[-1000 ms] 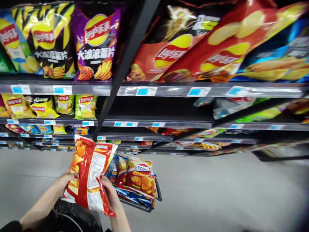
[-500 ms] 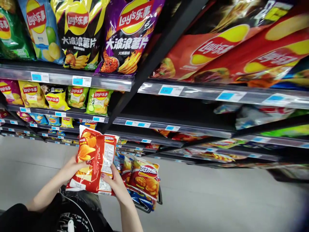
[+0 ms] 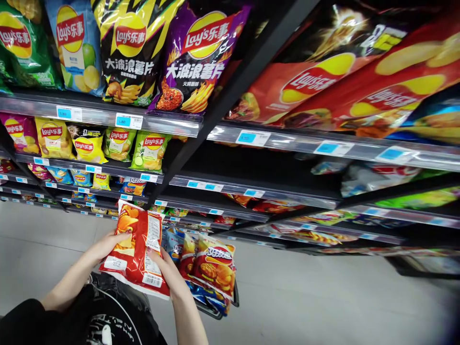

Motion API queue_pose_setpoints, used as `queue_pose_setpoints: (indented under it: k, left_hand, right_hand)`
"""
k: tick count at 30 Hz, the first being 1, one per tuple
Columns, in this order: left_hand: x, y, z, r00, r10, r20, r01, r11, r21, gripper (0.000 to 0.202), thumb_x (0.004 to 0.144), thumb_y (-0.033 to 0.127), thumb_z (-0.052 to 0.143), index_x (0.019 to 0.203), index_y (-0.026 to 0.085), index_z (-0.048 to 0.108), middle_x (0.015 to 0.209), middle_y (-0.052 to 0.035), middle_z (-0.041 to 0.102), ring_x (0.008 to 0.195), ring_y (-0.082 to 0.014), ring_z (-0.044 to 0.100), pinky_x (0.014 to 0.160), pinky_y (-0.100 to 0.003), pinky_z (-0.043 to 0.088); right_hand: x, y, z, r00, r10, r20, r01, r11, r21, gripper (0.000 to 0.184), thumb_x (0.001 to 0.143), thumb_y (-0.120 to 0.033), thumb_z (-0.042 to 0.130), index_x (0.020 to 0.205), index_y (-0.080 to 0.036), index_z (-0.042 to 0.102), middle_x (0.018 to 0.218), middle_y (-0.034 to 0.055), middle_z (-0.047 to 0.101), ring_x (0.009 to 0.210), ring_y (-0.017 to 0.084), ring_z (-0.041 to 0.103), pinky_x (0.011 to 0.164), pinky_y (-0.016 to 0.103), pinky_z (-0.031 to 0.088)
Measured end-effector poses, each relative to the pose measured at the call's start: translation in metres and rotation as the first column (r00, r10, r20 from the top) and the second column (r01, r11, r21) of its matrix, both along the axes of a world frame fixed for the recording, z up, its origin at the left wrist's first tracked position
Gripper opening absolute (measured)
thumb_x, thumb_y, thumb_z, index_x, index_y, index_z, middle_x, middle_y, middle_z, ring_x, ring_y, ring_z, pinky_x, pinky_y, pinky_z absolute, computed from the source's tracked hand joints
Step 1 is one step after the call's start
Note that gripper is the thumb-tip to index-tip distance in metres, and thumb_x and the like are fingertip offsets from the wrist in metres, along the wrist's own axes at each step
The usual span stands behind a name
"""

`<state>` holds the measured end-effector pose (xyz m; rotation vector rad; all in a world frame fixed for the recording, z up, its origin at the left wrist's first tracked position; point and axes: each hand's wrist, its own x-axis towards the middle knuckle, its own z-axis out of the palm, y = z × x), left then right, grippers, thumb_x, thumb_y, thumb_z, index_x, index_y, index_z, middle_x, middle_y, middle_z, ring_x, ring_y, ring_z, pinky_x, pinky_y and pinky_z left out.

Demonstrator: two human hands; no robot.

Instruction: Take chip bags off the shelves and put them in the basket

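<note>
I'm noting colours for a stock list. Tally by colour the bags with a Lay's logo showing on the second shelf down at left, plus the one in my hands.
Magenta plastic bag: 1
Yellow plastic bag: 1
Black-and-yellow plastic bag: 1
Green plastic bags: 2
Red plastic bag, held: 1
Total: 6

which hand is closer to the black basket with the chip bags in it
Right. The right hand holds the red bag by the side nearer the black basket; the left hand is farther off, on the bag's opposite side.
</note>
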<state>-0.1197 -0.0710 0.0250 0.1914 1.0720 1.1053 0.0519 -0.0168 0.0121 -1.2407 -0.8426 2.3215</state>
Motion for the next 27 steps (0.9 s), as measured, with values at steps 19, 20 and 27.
queue_pose_setpoints:
  k: [19, 20, 27]
  left_hand:
    - [-0.009, -0.021, -0.008, 0.984, 0.018, -0.177, -0.002, 0.996, 0.090, 0.052, 0.064, 0.025, 0.074, 0.109, 0.015, 0.049, 0.095, -0.0114, 0.071, 0.080, -0.0285, 0.068, 0.074, -0.040, 0.054]
    - [-0.010, -0.023, -0.009, 0.985, 0.009, -0.172, 0.008, 0.995, 0.096, 0.058, 0.063, 0.026, 0.075, 0.113, 0.016, 0.047, 0.100, -0.0124, 0.070, 0.084, -0.0293, 0.068, 0.075, -0.040, 0.054]
    - [-0.015, -0.046, -0.026, 0.964, -0.202, -0.171, 0.230, 0.960, 0.162, 0.098, 0.050, 0.010, 0.079, 0.134, 0.021, 0.030, 0.129, -0.0137, 0.053, 0.115, -0.0325, 0.050, 0.094, -0.042, 0.042]
  right_hand:
    - [0.002, -0.027, -0.018, 0.966, -0.075, -0.247, 0.116, 0.981, 0.158, 0.070, 0.055, -0.024, 0.079, 0.117, -0.026, 0.046, 0.115, 0.0047, 0.063, 0.106, 0.027, 0.058, 0.088, 0.041, 0.047]
    - [0.002, -0.029, -0.019, 0.966, -0.093, -0.242, 0.132, 0.980, 0.148, 0.069, 0.055, -0.024, 0.079, 0.115, -0.026, 0.047, 0.114, 0.0050, 0.063, 0.105, 0.027, 0.059, 0.087, 0.041, 0.048]
    - [0.006, -0.033, -0.029, 0.966, -0.220, -0.138, 0.231, 0.970, 0.073, 0.056, 0.058, -0.024, 0.077, 0.108, -0.023, 0.051, 0.099, 0.0026, 0.069, 0.089, 0.025, 0.066, 0.080, 0.038, 0.050]
